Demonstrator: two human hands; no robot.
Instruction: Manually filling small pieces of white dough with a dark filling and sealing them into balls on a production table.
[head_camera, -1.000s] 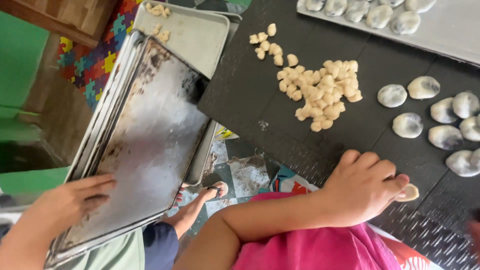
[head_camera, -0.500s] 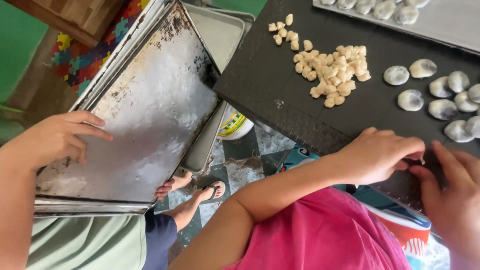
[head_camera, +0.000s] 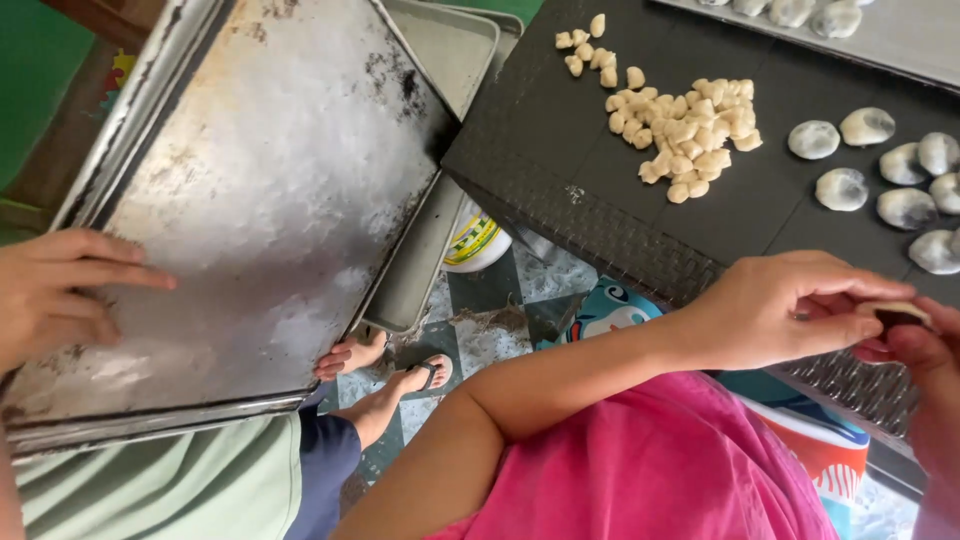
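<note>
1. The big scuffed metal tray (head_camera: 270, 190) fills the view left of the black table (head_camera: 560, 160), tilted, its corner over the table's left edge.
2. A smaller grey tray (head_camera: 440, 60) lies under it, also just left of the table.
3. Another person's hand (head_camera: 60, 290) lies flat on the big tray's near corner, fingers spread, well left of the table.
4. Left hand (head_camera: 790, 310) is over the table's near edge, thumb and fingers pinched on a small dough piece (head_camera: 900, 312).
5. Right hand (head_camera: 930, 370) meets it at the same edge, fingertips touching the piece; cut off by the frame, so I can't tell its grip.
6. A pile of pale dough bits (head_camera: 690, 130) sits mid-table.
7. Round floured dumplings (head_camera: 880, 170) cluster on the table's right side.
</note>
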